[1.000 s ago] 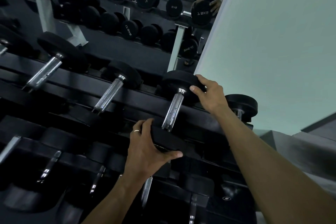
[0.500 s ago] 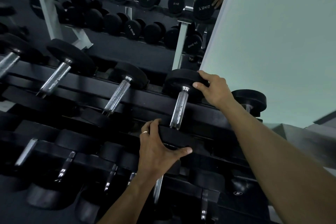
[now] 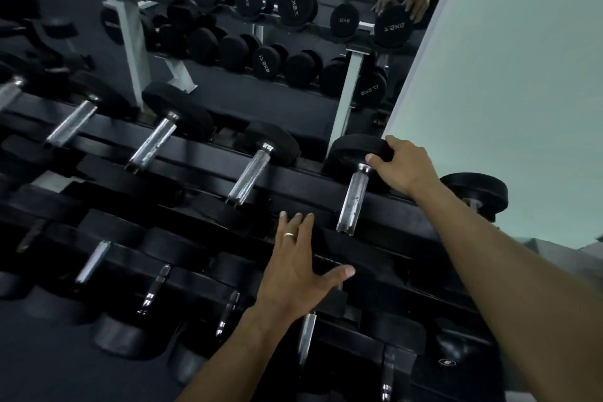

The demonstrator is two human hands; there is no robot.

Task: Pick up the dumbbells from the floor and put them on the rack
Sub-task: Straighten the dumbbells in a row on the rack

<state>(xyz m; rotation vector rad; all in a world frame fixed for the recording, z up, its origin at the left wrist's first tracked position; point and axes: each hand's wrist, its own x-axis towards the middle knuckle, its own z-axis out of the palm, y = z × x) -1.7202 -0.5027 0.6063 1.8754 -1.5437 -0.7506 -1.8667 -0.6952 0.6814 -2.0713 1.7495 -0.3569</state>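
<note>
Uncurled now, left grip (image 3: 295, 274) lies flat; right grip (image 3: 403, 165) clasps dumbbell's (image 3: 354, 196) round rubber head.

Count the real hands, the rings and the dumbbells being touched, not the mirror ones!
Hands: 2, the left hand and the right hand
Rings: 1, the ring on the left hand
Dumbbells touched: 1, the dumbbell
Total: 4
</note>
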